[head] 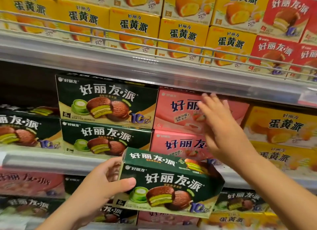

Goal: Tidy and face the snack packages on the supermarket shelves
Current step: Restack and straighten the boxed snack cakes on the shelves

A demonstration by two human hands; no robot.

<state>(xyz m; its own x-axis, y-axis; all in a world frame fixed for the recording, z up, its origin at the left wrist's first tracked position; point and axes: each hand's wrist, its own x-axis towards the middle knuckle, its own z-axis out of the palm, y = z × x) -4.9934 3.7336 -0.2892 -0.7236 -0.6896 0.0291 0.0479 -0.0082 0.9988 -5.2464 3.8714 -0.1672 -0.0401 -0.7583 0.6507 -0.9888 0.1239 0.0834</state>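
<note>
Best squared flat: green matcha pie box (169, 183) pinched by left hand (101, 181); right hand (221, 126), fingers (208, 101) spread, blurred against pink strawberry pie boxes (178, 109).

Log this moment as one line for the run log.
left hand: holds green box off shelf | right hand: open, blurred, at pink boxes | facing: not yet done

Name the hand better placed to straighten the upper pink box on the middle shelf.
Right. The right hand is open and already raised against the upper pink strawberry-pie cardboard box, while the left hand is occupied gripping a dark green matcha-pie cardboard box.
</note>
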